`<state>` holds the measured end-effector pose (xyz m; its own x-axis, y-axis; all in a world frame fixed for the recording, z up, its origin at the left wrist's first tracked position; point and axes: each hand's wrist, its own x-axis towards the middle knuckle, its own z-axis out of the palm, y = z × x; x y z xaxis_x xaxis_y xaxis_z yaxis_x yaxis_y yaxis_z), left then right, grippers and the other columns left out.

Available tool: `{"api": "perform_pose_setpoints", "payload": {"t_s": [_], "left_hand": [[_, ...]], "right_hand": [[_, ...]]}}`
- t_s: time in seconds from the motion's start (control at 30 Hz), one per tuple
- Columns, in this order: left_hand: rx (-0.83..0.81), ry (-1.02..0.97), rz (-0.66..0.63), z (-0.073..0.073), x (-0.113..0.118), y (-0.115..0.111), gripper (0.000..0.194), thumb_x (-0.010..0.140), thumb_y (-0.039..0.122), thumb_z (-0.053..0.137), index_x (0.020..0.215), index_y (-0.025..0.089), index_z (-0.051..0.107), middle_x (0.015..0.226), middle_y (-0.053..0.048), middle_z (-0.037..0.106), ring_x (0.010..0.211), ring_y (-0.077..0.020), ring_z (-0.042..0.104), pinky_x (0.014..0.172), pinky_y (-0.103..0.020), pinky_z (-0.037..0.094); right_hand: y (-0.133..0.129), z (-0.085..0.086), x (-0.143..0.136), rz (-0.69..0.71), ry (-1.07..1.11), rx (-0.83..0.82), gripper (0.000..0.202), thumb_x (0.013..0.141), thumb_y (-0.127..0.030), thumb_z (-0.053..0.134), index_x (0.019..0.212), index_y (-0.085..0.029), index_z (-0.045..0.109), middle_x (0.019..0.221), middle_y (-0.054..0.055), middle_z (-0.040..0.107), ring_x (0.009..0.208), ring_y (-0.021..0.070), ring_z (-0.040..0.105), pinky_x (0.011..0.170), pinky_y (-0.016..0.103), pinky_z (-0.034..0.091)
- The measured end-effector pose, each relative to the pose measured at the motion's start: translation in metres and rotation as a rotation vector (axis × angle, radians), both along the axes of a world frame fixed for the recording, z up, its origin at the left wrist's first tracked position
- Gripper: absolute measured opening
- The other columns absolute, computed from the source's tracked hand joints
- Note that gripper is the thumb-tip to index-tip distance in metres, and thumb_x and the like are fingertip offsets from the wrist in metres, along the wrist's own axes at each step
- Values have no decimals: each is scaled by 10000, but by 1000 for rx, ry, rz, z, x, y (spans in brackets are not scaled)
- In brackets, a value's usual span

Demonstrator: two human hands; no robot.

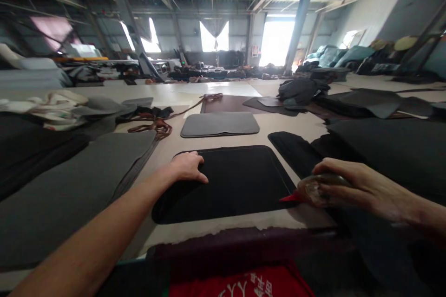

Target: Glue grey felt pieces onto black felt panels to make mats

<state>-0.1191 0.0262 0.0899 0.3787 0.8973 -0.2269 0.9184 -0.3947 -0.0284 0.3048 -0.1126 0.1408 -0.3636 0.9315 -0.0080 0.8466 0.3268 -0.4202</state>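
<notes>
A black rounded-corner mat piece [237, 181] lies flat on the pale worktable [278, 125] in front of me. My left hand [188, 167] rests palm down on its upper left corner, fingers curled over the edge. My right hand [351, 188] sits at the mat's right edge, closed around a squeeze bottle with a red nozzle [306, 192]; the red tip touches or nearly touches the mat's lower right corner.
A grey mat piece [219, 124] lies beyond the black one. Large dark sheets [69, 185] cover the left; more black pieces [383, 148] pile at the right. Brown straps [156, 125] and crumpled cloth [59, 104] lie at the far left. Red fabric [244, 283] hangs at the table's near edge.
</notes>
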Motion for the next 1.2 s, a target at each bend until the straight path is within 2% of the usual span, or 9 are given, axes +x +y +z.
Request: {"api": "perform_pose_setpoints", "payload": {"t_s": [0.07,0.17,0.33,0.63,0.83,1.0,1.2], "left_hand": [[-12,-12,-8,1,-3,2,760,674,625,726,1287,183,645,1290,-138,639,1152,-329,627,976,-377,500],[-37,-45,-15,1,-9,6,634,770,505,656,1318,189,624,1349,-117,629,1221,-296,601,1033,-346,467],[-106,-123,-2,5,-18,9,504,852,388,548,1314,203,626,1340,-61,659,1198,-232,625,1016,-279,469],[-181,-232,20,5,-29,15,451,843,329,558,1256,179,659,1148,-57,733,1017,-205,676,903,-255,501],[-201,-284,3,4,-29,15,430,820,295,583,1226,182,671,1197,-69,718,1069,-213,649,929,-262,485],[-245,-320,22,7,-31,16,478,832,293,547,1285,174,639,1247,-59,699,1100,-211,635,951,-267,486],[-323,-357,62,11,-34,16,517,843,381,547,1312,174,618,1183,-37,711,1011,-198,654,842,-247,524]], "right_hand": [[9,0,-12,79,34,-51,379,969,-586,515,1108,-251,624,1031,52,670,892,247,641,731,327,513],[24,3,-37,196,18,-26,332,986,-542,505,1097,-249,613,1017,51,657,895,239,630,760,335,486],[49,8,-86,417,-20,-1,237,998,-435,500,1109,-245,587,1022,41,640,897,219,614,777,327,445],[75,2,-174,684,22,11,191,996,-367,505,1093,-218,576,1003,44,611,869,209,571,759,329,390],[82,-6,-218,766,70,35,166,991,-310,501,1104,-207,564,1014,29,589,877,199,552,769,325,373],[90,-21,-238,762,128,81,153,982,-307,510,1092,-210,552,1053,36,601,927,214,566,793,333,380],[94,-34,-255,750,173,163,215,977,-300,488,1154,-192,545,1164,76,598,993,237,577,837,357,406]]}}
